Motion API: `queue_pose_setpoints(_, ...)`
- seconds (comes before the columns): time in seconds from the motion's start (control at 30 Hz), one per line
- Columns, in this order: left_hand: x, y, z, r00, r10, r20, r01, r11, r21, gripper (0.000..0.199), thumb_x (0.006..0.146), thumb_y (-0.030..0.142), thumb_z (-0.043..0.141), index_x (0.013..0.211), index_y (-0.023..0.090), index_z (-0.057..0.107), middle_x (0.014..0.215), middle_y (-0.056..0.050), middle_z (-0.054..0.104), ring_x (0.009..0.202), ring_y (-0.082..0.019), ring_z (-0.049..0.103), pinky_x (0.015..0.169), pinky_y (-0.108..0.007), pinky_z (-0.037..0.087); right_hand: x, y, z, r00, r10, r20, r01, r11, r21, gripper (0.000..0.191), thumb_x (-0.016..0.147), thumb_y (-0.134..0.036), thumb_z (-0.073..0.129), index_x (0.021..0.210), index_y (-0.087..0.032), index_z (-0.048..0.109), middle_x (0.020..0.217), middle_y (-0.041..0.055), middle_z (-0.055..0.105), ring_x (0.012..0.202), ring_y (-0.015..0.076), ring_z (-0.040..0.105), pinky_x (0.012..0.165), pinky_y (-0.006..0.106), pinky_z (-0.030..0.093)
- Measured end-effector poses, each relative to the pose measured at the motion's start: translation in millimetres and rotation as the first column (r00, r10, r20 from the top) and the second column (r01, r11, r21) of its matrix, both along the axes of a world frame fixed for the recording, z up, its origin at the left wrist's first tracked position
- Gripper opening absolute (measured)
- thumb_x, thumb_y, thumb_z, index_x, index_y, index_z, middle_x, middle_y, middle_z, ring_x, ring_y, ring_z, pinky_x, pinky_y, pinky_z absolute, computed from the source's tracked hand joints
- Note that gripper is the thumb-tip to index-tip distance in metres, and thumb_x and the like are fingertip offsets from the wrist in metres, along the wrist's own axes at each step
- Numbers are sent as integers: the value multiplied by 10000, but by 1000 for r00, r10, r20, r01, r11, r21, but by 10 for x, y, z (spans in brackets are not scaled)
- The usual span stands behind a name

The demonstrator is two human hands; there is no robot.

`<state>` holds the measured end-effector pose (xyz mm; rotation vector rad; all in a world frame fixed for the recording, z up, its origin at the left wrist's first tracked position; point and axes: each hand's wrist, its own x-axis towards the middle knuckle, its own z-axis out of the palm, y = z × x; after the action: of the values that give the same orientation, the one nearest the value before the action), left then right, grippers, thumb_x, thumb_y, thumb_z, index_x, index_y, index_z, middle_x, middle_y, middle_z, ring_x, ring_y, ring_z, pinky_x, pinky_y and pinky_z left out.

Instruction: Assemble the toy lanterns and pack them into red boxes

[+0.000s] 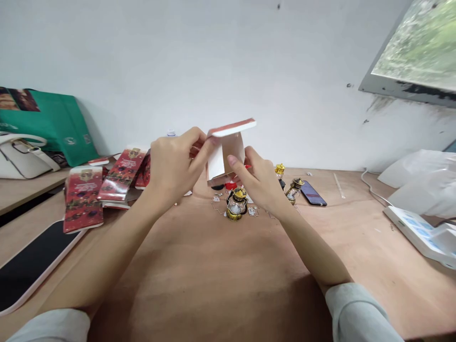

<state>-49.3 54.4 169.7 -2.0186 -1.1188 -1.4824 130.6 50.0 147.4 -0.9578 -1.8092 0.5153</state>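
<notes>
Between my two hands a small cardboard box [233, 147], red outside and white inside, is held up above the table with its top flap raised. My left hand [178, 161] is closed on the box's left side, thumb by the flap's fold. From the right, my right hand [258, 178] grips the box wall, its thumb reaching over the opening. Just below the box a small gold and black lantern [237, 205] stands upright on the table. Thin wire pieces [217, 204] and small bits lie around it. Two more lanterns [294, 190] are behind my right hand, one partly hidden.
Several red printed boxes [83, 199] lie at the left, beside a large phone or tablet [33, 263]. Behind them are a white handbag [21, 156] and a green bag [67, 126]. A phone [313, 193], a power strip [416, 237] and plastic bags [420, 178] occupy the right.
</notes>
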Motion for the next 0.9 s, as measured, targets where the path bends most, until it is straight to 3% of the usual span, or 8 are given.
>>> queue_pose_setpoints(0.17, 13, -68, 33, 979, -176, 102, 184, 980, -73, 461, 951, 427, 496, 556, 190, 480, 469, 47, 369, 441, -79, 346, 452, -280, 264, -23, 0, 31, 977, 202, -74, -214, 949, -232, 490, 935, -519, 408, 642, -178, 602, 552, 35, 624, 587, 166, 642, 564, 290, 516)
queue_pose_setpoints(0.27, 12, 0, -1, 919, -309, 246, 330, 943, -48, 273, 914, 384, 588, 716, 200, 552, 550, 58, 496, 476, -64, 439, 429, -242, 321, -28, -2, 63, 960, 242, -142, -276, 902, -331, 464, 913, -453, 416, 572, -184, 579, 509, 30, 613, 530, 156, 630, 521, 272, 511)
queue_pose_setpoints(0.33, 16, 31, -15, 879, -365, 307, 374, 927, 31, 145, 876, 301, 654, 928, 230, 539, 750, 59, 633, 577, -71, 573, 462, -221, 434, -25, -2, 68, 980, 175, -99, -197, 937, -290, 485, 913, -432, 405, 514, -191, 538, 463, 21, 579, 481, 144, 600, 495, 263, 478)
queue_pose_setpoints(0.43, 8, -13, 21, 910, -404, 92, 387, 908, 163, 204, 855, 226, 660, 988, 238, 506, 990, 19, 647, 772, -104, 649, 569, -240, 540, -16, -5, 58, 996, -56, 64, 57, 998, -25, 513, 927, -396, 393, 454, -205, 437, 417, 5, 502, 426, 116, 498, 486, 268, 379)
queue_pose_setpoints(0.5, -23, -92, 79, 903, -378, -204, 394, 918, 46, 92, 898, 300, 589, 964, 236, 583, 1015, -28, 640, 835, -159, 643, 629, -299, 548, -8, -13, 53, 967, -207, 148, 178, 966, 187, 487, 931, -357, 391, 466, -212, 378, 411, -14, 435, 423, 102, 405, 500, 281, 306)
queue_pose_setpoints(0.57, -77, -170, 136, 843, -349, -410, 313, 937, -155, 249, 916, 434, 534, 1076, 279, 645, 999, -54, 640, 767, -189, 639, 633, -331, 529, 1, -25, 57, 942, -258, 217, 192, 940, 281, 430, 924, -307, 397, 506, -216, 349, 418, -34, 376, 430, 96, 333, 512, 287, 259)
queue_pose_setpoints(0.73, -282, -191, 191, 804, -398, -441, 230, 893, -387, 501, 725, 526, 735, 1192, 371, 639, 1024, -24, 691, 727, -215, 663, 594, -282, 507, 27, -24, 79, 950, -123, 287, 88, 987, 134, 263, 875, -241, 444, 616, -217, 408, 510, -39, 452, 468, 101, 388, 526, 278, 303)
queue_pose_setpoints(0.9, -427, -132, 216, 756, -432, -492, 254, 886, -387, 442, 678, 505, 783, 1074, 346, 668, 949, 26, 703, 611, -159, 604, 506, -237, 448, 79, 3, 92, 991, 125, 49, -119, 986, -115, 53, 815, -224, 536, 853, -222, 500, 574, -53, 512, 513, 123, 507, 530, 282, 436)
